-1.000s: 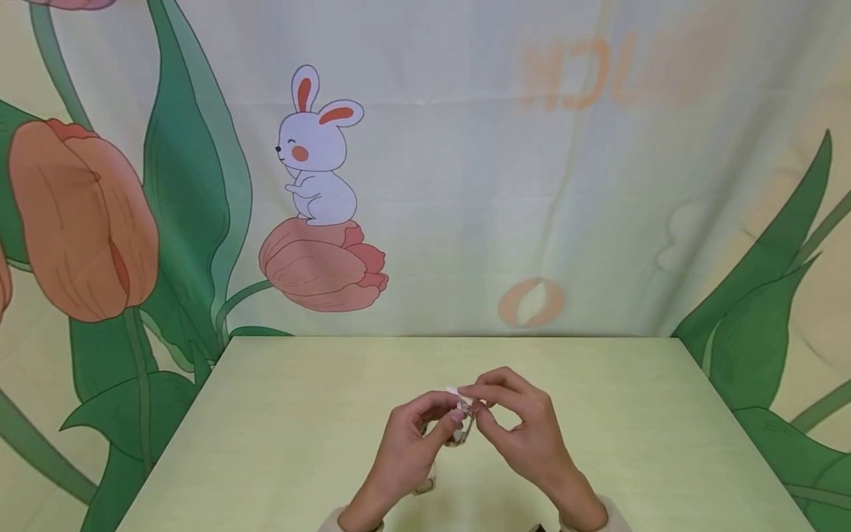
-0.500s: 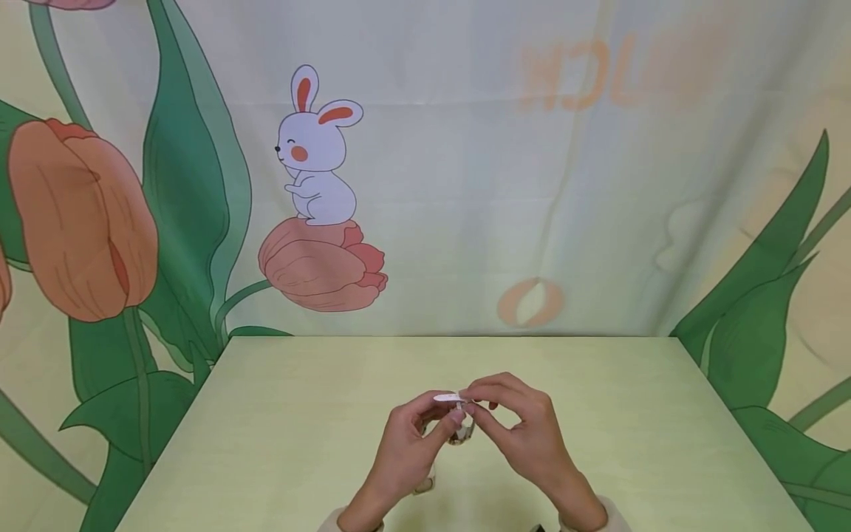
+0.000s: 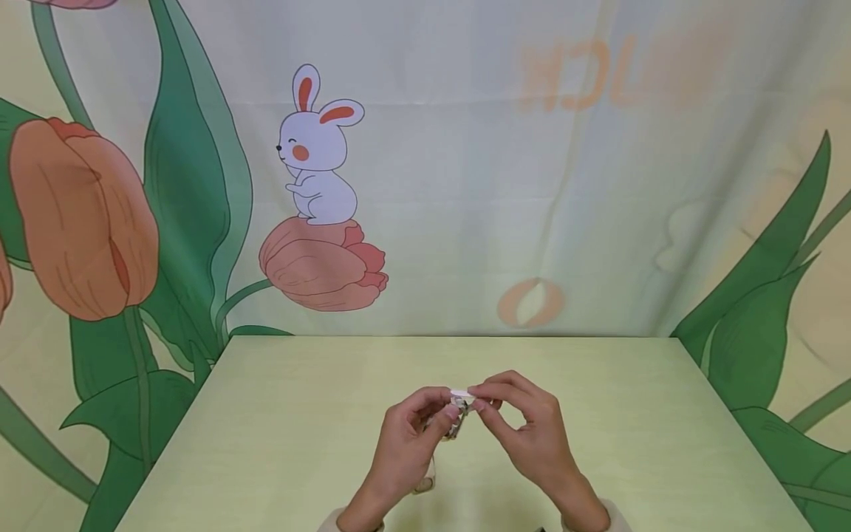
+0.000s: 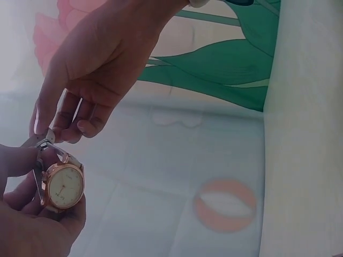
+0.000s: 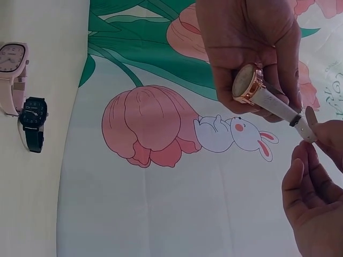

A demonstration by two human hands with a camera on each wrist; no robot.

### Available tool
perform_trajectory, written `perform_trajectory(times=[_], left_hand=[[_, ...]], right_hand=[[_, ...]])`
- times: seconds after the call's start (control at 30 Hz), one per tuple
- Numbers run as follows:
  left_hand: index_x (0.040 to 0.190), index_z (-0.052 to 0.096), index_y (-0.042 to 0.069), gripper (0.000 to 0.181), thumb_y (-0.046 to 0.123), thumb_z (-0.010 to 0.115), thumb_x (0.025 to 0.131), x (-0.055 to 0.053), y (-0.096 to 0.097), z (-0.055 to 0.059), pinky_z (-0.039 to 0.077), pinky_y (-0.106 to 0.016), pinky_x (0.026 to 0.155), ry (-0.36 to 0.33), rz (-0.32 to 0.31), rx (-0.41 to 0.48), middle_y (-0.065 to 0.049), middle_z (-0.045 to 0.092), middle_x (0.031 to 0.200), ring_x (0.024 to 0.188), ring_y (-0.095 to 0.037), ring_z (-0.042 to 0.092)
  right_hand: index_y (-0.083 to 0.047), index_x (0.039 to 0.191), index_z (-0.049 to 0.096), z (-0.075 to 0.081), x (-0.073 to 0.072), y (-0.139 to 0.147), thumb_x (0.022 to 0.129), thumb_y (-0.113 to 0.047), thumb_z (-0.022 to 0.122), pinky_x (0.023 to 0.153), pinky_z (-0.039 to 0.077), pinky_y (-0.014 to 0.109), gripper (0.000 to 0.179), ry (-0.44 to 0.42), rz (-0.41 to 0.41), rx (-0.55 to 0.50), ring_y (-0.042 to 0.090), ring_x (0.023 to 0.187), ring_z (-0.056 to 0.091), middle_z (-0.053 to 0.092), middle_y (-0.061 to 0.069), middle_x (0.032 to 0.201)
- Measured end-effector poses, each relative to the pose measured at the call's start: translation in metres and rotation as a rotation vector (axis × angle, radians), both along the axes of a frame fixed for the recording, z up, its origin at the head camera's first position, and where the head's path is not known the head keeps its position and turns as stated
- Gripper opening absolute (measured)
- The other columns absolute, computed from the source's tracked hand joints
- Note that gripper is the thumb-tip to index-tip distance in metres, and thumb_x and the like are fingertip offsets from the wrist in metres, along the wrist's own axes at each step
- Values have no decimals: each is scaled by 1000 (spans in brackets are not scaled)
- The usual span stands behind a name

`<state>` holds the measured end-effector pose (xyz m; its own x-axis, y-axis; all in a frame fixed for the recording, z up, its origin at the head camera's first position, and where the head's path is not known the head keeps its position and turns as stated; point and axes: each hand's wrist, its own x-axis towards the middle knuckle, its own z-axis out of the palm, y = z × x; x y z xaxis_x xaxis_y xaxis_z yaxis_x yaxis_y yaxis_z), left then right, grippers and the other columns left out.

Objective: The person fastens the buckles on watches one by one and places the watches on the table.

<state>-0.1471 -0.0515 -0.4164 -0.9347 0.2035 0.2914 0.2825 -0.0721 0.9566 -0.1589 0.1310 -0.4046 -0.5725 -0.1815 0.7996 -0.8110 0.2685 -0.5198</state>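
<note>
A round wristwatch [image 4: 65, 187] with a rose-gold case and a white strap is held up above the table between both hands. My left hand [image 3: 407, 437] grips it by the case and strap, thumb toward me in the head view. My right hand [image 3: 525, 425] pinches the free end of the white strap [image 3: 460, 394] between thumb and fingertips. Close to those fingertips, the buckle [image 4: 44, 143] shows in the left wrist view. In the right wrist view a dark band [image 5: 295, 120] crosses the strap near its end. Fingers hide part of the strap.
On the table [image 3: 266, 428], a watch with a pale pink strap [image 5: 12, 64] lies near a small black watch [image 5: 33, 119]. The pale one shows partly beneath my left wrist in the head view. A printed curtain [image 3: 432, 185] hangs behind the table's far edge.
The white strap end first stuck up, then swung left over the left fingers, and now lies between both hands' fingertips. The watch has tilted, and both hands have shifted slightly.
</note>
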Motion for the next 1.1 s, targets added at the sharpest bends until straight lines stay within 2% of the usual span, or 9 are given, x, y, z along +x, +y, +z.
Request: perform_trajectory(times=[0.17,0.5,0.83,1.1], left_hand=[[106,65,1,20,18,63,97,1,0,0,57,-24,74,3,-2,13,-21,67,96,80,-8,63],[106,65,1,20,18,64,96,2,1,2,57,-25,74,-7,-8,27,-23,67,97,80,-8,63],[107,67,2,21,20,65,96,2,1,3,56,-23,72,-10,7,-12,-21,68,96,79,-9,63],[108,67,4,23,23,65,96,0,0,1,56,-23,75,-9,7,-54,-18,69,102,86,-11,65]], right_hand=[[-13,96,74,-1,0,1,81,8,73,63,51,18,26,11,2,-14,6,72,61,68,1,88],[-7,87,74,-5,-2,3,71,17,72,62,50,16,28,17,6,-36,8,67,60,67,5,80],[-11,94,76,-4,-1,3,77,11,75,64,51,16,28,28,33,-20,7,72,61,67,2,88],[-12,102,74,-5,0,2,80,7,75,66,52,17,29,3,18,6,7,75,62,69,0,91]])
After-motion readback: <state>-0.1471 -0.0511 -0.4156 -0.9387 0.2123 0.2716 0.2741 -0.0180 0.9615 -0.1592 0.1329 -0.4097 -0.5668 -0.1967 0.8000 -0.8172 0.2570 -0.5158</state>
